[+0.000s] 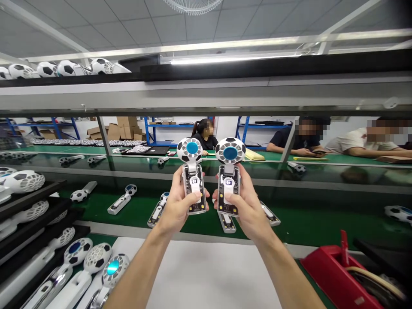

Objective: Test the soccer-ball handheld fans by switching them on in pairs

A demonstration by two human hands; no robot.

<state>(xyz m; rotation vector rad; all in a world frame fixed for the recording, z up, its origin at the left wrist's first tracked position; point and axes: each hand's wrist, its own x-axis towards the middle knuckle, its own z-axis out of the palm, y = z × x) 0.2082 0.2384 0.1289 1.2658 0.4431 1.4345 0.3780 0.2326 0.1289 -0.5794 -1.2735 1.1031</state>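
My left hand [175, 206] is closed around a small handheld fan [192, 167] with a black-and-white football-patterned head. A second, matching handheld fan [229, 168] is upright in my right hand [250, 208]. Both fans are held side by side, a little apart, with blue discs at the centre of their heads facing me. Each thumb rests on the front of its clear-cased handle, where a small lit display shows. Behind my hands, several similar fans lie on the green belt [199, 223], one partly hidden below the right fan [228, 224].
White paper [206, 274] covers the near bench. At left, stacked black trays [35, 195] hold more fans. A red tape dispenser [334, 274] stands at right. Overhead runs a shelf [206, 94] with fans on it. Across the line sit several people [289, 139].
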